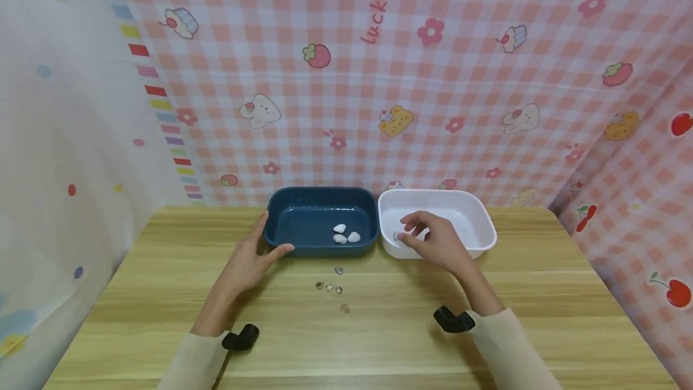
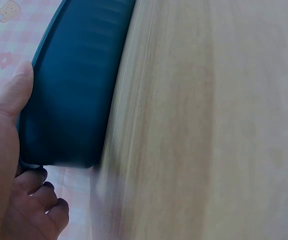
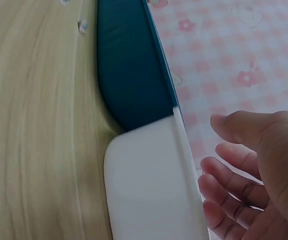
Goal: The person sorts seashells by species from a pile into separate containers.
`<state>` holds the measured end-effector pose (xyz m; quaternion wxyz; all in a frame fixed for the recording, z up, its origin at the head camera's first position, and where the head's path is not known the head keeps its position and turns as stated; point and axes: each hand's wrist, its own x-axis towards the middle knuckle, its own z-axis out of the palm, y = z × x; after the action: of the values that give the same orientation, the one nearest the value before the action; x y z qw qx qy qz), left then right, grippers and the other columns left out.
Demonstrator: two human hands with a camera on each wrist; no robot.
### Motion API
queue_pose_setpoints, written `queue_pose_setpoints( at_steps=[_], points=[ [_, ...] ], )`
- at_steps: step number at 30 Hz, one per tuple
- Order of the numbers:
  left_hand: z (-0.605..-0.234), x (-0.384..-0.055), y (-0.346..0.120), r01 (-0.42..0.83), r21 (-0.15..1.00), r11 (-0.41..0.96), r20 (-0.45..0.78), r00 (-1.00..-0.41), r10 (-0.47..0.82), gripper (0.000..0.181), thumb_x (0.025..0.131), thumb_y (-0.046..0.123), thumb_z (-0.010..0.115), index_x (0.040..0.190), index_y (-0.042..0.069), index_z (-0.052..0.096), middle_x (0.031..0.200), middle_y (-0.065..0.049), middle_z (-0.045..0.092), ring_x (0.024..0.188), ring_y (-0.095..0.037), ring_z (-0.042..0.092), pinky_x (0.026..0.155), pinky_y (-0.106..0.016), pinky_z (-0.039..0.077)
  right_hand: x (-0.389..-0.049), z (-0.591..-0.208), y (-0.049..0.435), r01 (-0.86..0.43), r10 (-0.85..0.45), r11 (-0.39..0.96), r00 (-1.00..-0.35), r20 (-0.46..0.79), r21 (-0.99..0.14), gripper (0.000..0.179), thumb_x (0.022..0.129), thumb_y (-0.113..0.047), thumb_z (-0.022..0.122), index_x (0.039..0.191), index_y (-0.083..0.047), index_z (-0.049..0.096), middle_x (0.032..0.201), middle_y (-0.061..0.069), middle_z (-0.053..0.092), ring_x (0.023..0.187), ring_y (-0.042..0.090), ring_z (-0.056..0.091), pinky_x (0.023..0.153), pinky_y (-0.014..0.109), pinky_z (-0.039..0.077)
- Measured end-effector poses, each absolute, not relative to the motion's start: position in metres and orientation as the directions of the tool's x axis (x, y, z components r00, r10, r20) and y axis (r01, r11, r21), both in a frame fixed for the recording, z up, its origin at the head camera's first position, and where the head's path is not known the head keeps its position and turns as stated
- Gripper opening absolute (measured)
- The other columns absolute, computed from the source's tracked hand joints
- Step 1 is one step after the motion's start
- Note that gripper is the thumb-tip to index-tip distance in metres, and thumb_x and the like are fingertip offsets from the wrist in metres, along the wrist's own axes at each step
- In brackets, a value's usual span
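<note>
Grips with the left hand (image 1: 250, 260) the left end of a dark blue basin (image 1: 325, 251), with the thumb against the near side at the rim and with the other fingers curled at the end wall. Holds nothing visible with the right hand (image 1: 437, 242): released, with thumb and fingers softly bent and with a gap between them, over the left part of a white basin (image 1: 472, 215). Just beside the thumb tip of this hand, a small pale shell (image 1: 396, 236); cannot tell if touching the thumb or apart from it.

To the right of the left hand, inside the dark blue basin and near its right near corner, a small cluster of white seashells (image 1: 354, 237). Between the two hands, the neighbouring ends of both basins, side by side.

Also between the hands, but nearer to the person, five small seashells on the wood-grain tabletop (image 1: 346, 354): a grey shell (image 1: 338, 271) nearest to the dark blue basin, then three mottled shells (image 1: 319, 285) in a loose row, then a brownish shell (image 1: 344, 308).

Behind each hand, a black wrist device (image 1: 453, 320) and a beige sleeve (image 1: 511, 351). Beyond both hands, a pink checked cloth (image 1: 352, 89) with flowers and strawberries.
</note>
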<state>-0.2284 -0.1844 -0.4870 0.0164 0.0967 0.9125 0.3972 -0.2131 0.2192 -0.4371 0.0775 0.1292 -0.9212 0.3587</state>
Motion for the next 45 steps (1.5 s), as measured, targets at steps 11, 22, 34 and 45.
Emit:
queue_pose_setpoints(
  at_steps=[11,22,34,45],
  points=[
    [-0.485,-0.228,-0.182,0.153,0.736,0.660,0.038,-0.982,0.185,0.102,0.095,0.059,0.065,0.167,0.017,0.005,0.173,-0.013,0.013,0.157,-0.041,0.021,0.122,-0.064,0.027,-0.192,-0.435,0.202,-0.355,-0.230,0.670,-0.934,0.273,-0.651,0.028,0.090,-0.021,0.081,0.114,-0.009,0.073,0.098,0.002,0.075,0.087,0.015,0.066,0.068,0.029,0.055],
    [-0.485,-0.228,-0.184,0.149,0.736,0.660,0.037,-0.983,0.181,0.103,0.095,0.060,0.064,0.167,0.017,0.006,0.173,-0.013,0.013,0.157,-0.041,0.020,0.122,-0.064,0.027,-0.176,-0.442,0.184,-0.341,-0.293,0.647,-0.937,0.190,-0.682,0.027,0.091,-0.017,0.079,0.115,-0.009,0.071,0.095,-0.002,0.072,0.083,0.010,0.064,0.071,0.028,0.058],
    [-0.486,-0.228,-0.184,0.141,0.731,0.667,0.031,-0.984,0.174,0.103,0.095,0.061,0.064,0.167,0.017,0.005,0.173,-0.013,0.013,0.157,-0.042,0.020,0.122,-0.065,0.027,-0.163,-0.459,0.165,-0.357,-0.367,0.607,-0.918,0.148,-0.710,0.029,0.091,-0.019,0.079,0.116,-0.006,0.071,0.089,-0.006,0.068,0.081,0.008,0.062,0.069,0.025,0.057],
    [-0.485,-0.228,-0.184,0.148,0.737,0.660,0.037,-0.983,0.180,0.103,0.095,0.059,0.065,0.167,0.017,0.005,0.173,-0.013,0.012,0.157,-0.041,0.020,0.122,-0.064,0.027,-0.154,-0.477,0.148,-0.338,-0.451,0.555,-0.890,0.067,-0.760,0.028,0.091,-0.017,0.079,0.116,-0.008,0.071,0.091,-0.006,0.068,0.081,0.005,0.063,0.073,0.026,0.058]
  ],
)
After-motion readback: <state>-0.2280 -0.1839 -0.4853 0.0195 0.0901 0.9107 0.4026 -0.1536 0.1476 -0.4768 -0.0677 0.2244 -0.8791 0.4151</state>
